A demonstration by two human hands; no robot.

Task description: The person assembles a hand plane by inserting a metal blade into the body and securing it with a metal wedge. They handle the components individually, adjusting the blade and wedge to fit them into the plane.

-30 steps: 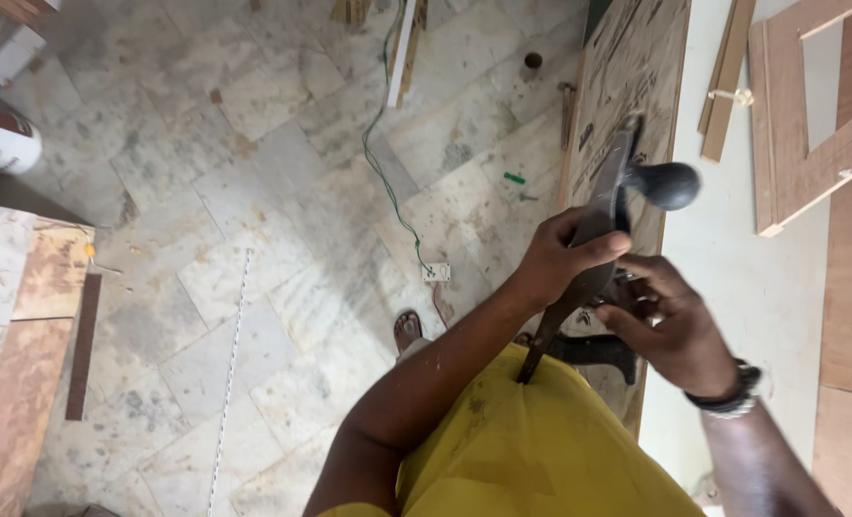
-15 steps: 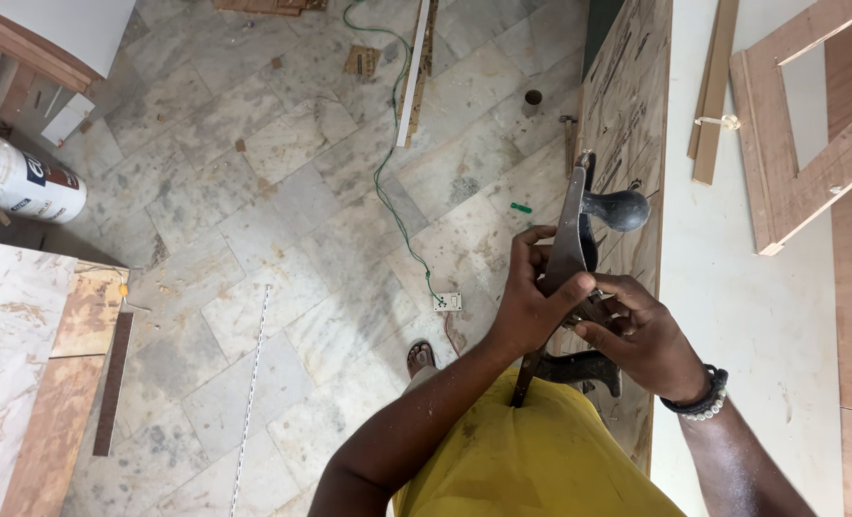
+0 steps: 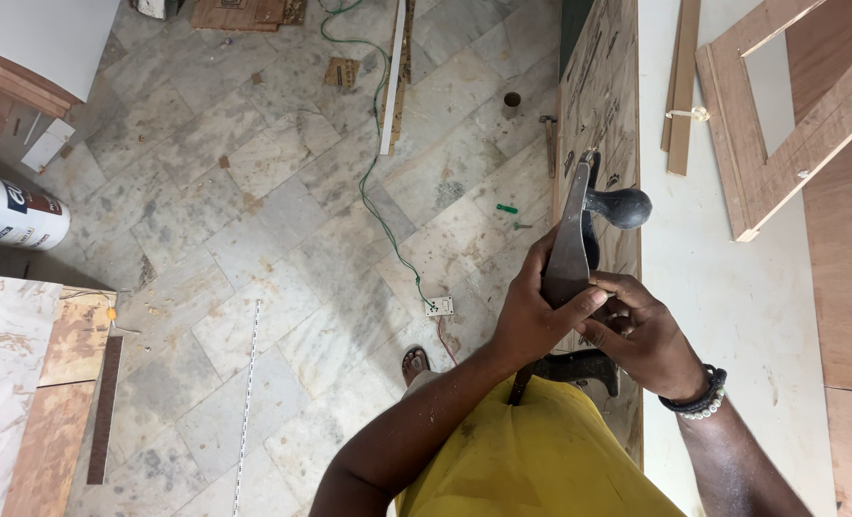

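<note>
A: What changed vs the earlier shots?

B: View has tilted up and left. More floor shows now, plus the white bucket [image 3: 10, 209] at left edge and the white board [image 3: 38, 43] top left. The hand plane [image 3: 579, 244] sits at about the same spot, against the edge of the plywood panel [image 3: 610, 105], black knob [image 3: 625, 207] pointing right.

A: Grips?

B: Left hand [image 3: 533, 321] wrapped closed around the plane's grey metal body, thumb across it. Right hand [image 3: 648, 335] closed on the plane's near end, fingers curled in. Both stayed clamped on it through all three.

A: Anything hard to read?

B: Yes. The plane's middle is covered by both hands, so can't tell what the right fingertips press on. Black rear handle [image 3: 579, 369] partly behind the yellow shirt [image 3: 531, 460]. Wooden frame [image 3: 790, 115] on the white table [image 3: 723, 287] cut off at top right. Green cable [image 3: 378, 182] runs off the top edge. A sandalled foot [image 3: 416, 364] only peeks out.
</note>
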